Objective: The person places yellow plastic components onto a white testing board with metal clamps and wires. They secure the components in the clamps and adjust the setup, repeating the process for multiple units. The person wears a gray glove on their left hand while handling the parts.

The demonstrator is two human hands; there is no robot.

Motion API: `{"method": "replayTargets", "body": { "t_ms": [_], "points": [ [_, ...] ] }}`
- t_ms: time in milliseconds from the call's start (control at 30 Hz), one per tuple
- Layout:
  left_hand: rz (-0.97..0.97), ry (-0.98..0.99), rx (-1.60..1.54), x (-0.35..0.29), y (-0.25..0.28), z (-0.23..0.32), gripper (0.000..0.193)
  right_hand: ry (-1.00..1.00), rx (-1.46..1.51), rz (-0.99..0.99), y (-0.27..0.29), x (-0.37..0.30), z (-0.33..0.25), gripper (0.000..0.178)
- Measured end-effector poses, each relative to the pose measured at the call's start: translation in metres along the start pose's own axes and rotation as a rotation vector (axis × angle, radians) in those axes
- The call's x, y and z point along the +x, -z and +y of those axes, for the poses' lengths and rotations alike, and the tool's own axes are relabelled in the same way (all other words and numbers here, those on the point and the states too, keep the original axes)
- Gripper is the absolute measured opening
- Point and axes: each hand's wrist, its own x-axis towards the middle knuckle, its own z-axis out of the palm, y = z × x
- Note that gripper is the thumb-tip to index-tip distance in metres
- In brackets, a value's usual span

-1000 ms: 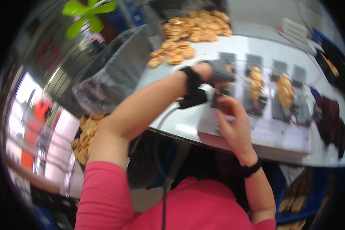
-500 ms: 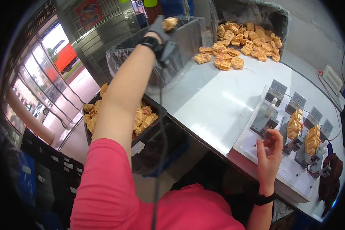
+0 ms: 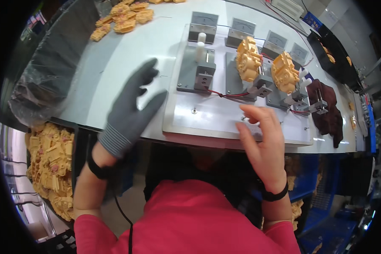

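Observation:
My left hand, in a grey glove, is empty with its fingers apart, just left of the white test board. My bare right hand is over the board's front edge, thumb and forefinger apart near a small toggle switch; nothing shows between them. On the board, one yellow plastic moulded part stands in the second grey fixture, and another yellow part in the third. The leftmost fixture holds no yellow part; its white knobs show. Dial meters stand behind the fixtures.
Yellow parts lie loose at the far left. A plastic-lined bin stands at left, with a black crate of yellow parts below. Right of the board are a dark cloth and a black tray.
The view has swung right. My left hand, which held a yellow part over the plastic-lined bin, has come back to the board without it. My right hand remains near the board's front.

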Motion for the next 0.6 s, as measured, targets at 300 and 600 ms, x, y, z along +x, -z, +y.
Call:
{"method": "replayTargets", "body": {
  "t_ms": [300,600],
  "points": [
    [0.096,-0.089,0.202,-0.025,-0.066,0.0,0.057,-0.043,-0.128,-0.108,0.007,0.007,0.02,0.008],
    [0.115,-0.086,0.207,-0.025,-0.067,0.001,0.06,-0.117,-0.083,-0.135,0.005,0.009,0.023,0.007]
  ]
}}
